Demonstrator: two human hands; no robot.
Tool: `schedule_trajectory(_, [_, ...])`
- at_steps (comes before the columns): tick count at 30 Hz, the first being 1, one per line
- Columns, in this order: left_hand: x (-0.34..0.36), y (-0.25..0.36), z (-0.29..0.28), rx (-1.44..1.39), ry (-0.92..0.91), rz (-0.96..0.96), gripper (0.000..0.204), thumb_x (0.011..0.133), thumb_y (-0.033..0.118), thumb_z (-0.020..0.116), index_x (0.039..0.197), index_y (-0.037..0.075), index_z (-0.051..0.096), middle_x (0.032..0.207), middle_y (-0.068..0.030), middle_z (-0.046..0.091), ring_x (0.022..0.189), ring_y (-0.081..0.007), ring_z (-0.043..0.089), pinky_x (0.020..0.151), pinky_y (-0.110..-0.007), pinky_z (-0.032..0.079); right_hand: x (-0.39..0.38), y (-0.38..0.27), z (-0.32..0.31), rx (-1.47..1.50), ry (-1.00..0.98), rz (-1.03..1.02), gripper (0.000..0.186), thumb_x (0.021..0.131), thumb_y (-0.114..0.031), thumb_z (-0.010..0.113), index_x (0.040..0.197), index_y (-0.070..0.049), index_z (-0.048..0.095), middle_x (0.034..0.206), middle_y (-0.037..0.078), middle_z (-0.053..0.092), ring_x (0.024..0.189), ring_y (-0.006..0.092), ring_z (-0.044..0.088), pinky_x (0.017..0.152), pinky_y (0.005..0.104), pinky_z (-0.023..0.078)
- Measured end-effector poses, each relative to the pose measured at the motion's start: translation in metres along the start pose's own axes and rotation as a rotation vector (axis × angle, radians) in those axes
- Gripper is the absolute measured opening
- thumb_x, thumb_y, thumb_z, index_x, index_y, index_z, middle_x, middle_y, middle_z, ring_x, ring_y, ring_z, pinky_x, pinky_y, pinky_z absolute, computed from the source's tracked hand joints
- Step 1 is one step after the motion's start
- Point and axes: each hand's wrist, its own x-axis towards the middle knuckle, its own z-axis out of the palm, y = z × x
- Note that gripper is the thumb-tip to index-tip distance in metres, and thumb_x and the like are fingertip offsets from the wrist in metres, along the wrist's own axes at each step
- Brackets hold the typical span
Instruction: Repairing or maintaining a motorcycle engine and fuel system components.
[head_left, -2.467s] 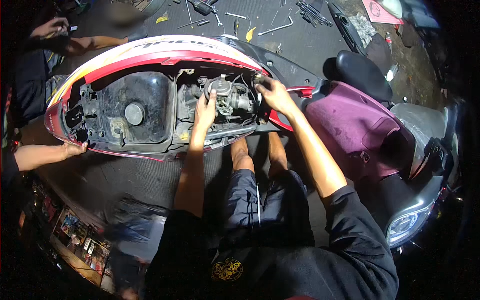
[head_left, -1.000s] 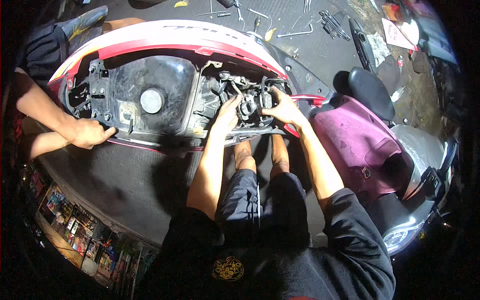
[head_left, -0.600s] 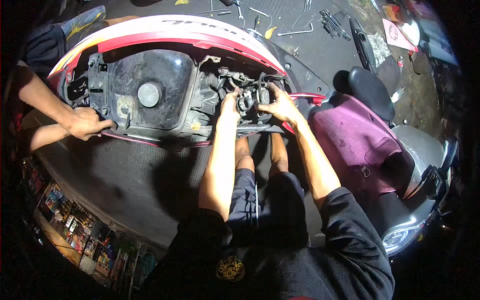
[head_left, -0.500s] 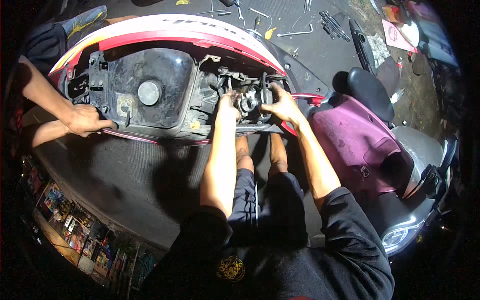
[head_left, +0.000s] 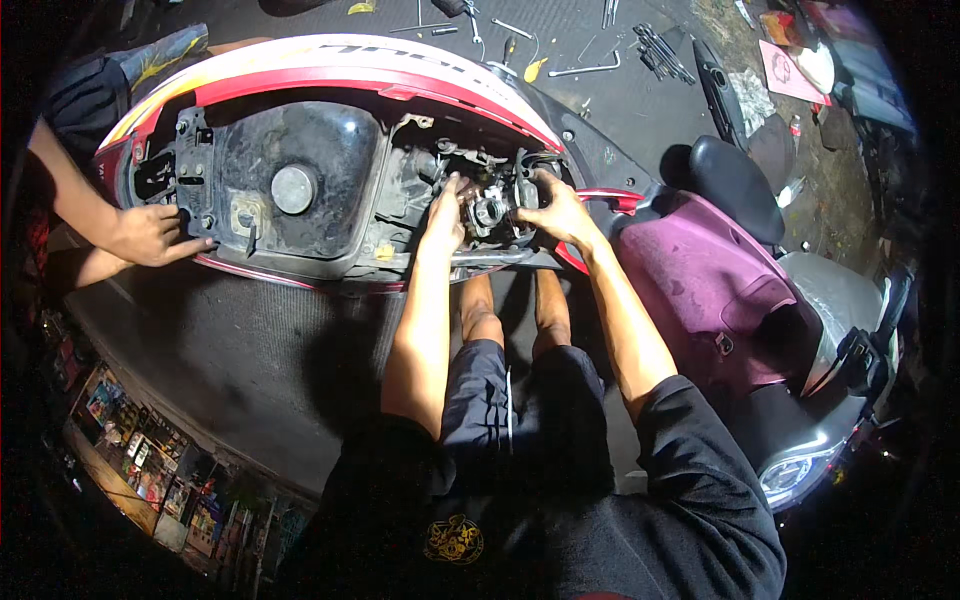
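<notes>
A red and white scooter body (head_left: 420,82) lies open across the view, showing a black tank (head_left: 342,160) with a round cap (head_left: 293,190) and the engine bay. My left hand (head_left: 446,210) is curled around the left side of a metal carburetor-like part (head_left: 489,212) in the bay. My right hand (head_left: 554,212) grips its right side, thumb and fingers around a dark round portion (head_left: 527,195). Hoses and brackets (head_left: 458,150) surround both hands, and the parts under my fingertips are partly hidden.
A co-worker's hand (head_left: 150,235) reaches over the body's left end. A purple scooter (head_left: 690,260) with a black seat (head_left: 735,180) stands at right. Wrenches (head_left: 585,70) and other tools (head_left: 660,55) lie on the mat behind. Cluttered shelving (head_left: 140,450) is at lower left.
My hands have shifted from spread around the engine top to closer around the carburetor-like part, which has turned to show its round mouth. The co-worker has leaned in, the hand moving from the rim inward.
</notes>
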Motion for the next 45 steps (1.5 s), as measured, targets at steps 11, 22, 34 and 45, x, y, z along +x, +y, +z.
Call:
schedule_trajectory(11, [0.031, 0.009, -0.015, -0.24, -0.175, -0.118, 0.022, 0.094, 0.026, 0.051, 0.099, 0.008, 0.062, 0.093, -0.0058, 0.065, 0.087, -0.0192, 0.061, 0.08, -0.034, 0.049, 0.0, -0.002, 0.008, -0.11, 0.07, -0.084, 0.091, 0.059, -0.04, 0.077, 0.13, 0.005, 0.043, 0.12, 0.026, 0.056, 0.113, 0.0366, 0.054, 0.098, 0.0396, 0.041])
schedule_trajectory(22, [0.0, 0.012, 0.004, -0.146, -0.111, 0.294, 0.02, 0.093, 0.01, 0.054, 0.109, 0.0, 0.06, 0.097, -0.0089, 0.065, 0.087, -0.0164, 0.061, 0.08, -0.028, 0.048, 0.001, -0.003, 0.008, -0.174, 0.036, -0.015, 0.092, 0.057, -0.047, 0.075, 0.129, 0.002, 0.046, 0.12, 0.027, 0.055, 0.113, 0.0384, 0.053, 0.098, 0.0419, 0.041])
schedule_trajectory(34, [-0.01, 0.023, 0.011, -0.099, -0.045, 0.365, 0.017, 0.092, 0.008, 0.054, 0.106, -0.001, 0.06, 0.088, -0.0081, 0.065, 0.077, -0.0135, 0.061, 0.073, -0.024, 0.05, -0.01, -0.034, 0.011, -0.209, 0.092, 0.016, 0.085, 0.062, -0.06, 0.07, 0.121, -0.002, 0.053, 0.105, 0.025, 0.062, 0.102, 0.0373, 0.06, 0.088, 0.0429, 0.047])
schedule_trajectory(45, [-0.019, 0.038, 0.001, -0.06, -0.032, 0.407, 0.016, 0.091, 0.005, 0.055, 0.106, -0.001, 0.06, 0.092, -0.0081, 0.064, 0.082, -0.0145, 0.06, 0.079, -0.029, 0.051, -0.012, -0.043, 0.016, -0.174, 0.132, -0.038, 0.078, 0.067, -0.059, 0.068, 0.118, -0.001, 0.054, 0.106, 0.019, 0.063, 0.098, 0.0347, 0.061, 0.082, 0.0424, 0.049])
